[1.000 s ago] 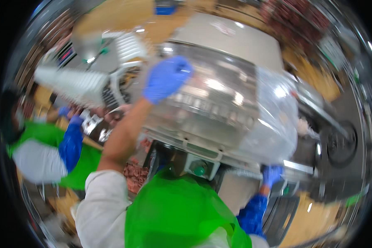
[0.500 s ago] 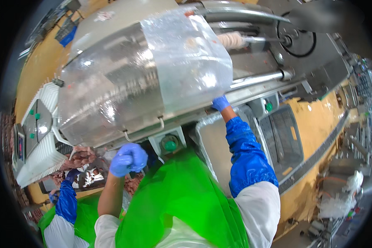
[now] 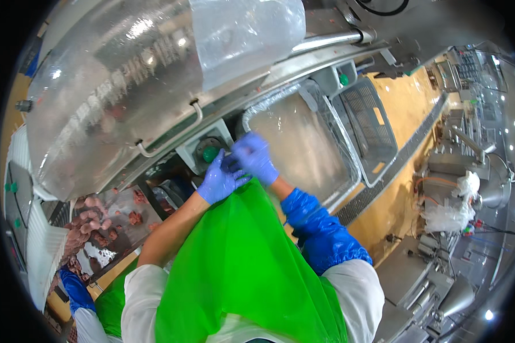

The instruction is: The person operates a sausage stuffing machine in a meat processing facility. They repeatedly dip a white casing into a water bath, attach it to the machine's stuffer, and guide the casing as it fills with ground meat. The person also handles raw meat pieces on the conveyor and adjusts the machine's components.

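Contact with the covered machine [image 3: 114, 91] has ended as the blurred right hand [image 3: 256, 159], grip unclear, meets the loosely open left hand [image 3: 217, 182].

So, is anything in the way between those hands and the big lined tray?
For the right hand, nothing visible stands before the tray. For the left hand, yes: the right hand lies between it and the tray in this view.

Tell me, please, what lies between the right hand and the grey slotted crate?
In the head view, a film-lined tub lies between the right hand and the grey slotted crate.
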Motion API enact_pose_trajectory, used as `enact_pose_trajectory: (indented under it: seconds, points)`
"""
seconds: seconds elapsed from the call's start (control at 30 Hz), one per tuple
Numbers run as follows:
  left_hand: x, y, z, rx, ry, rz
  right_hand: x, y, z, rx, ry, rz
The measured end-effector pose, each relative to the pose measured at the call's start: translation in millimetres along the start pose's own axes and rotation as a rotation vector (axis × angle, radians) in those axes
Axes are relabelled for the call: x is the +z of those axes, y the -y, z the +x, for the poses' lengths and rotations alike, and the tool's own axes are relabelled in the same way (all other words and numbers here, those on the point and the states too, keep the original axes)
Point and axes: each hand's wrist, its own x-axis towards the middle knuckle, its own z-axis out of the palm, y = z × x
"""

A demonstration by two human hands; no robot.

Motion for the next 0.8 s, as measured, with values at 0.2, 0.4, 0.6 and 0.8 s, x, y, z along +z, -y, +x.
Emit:
enact_pose_trajectory:
  seconds: [0.2, 0.4, 0.6, 0.8]
  points:
    - [-69, -5, -47, -0.023, -0.155, 0.331, -40, -45, -57, 0.473, -0.198, -0.011]
    - [-230, 14, -194, -0.019, -0.347, 0.493, -149, -249, -166, 0.842, -0.22, -0.848]
    - [-317, 73, -320, 0.019, -0.702, 0.274, -185, -330, -202, 0.331, 0.747, -1.516]
    - [-424, 117, -415, 0.266, -1.274, 0.661, -139, -336, -199, 0.596, 0.477, -1.47]
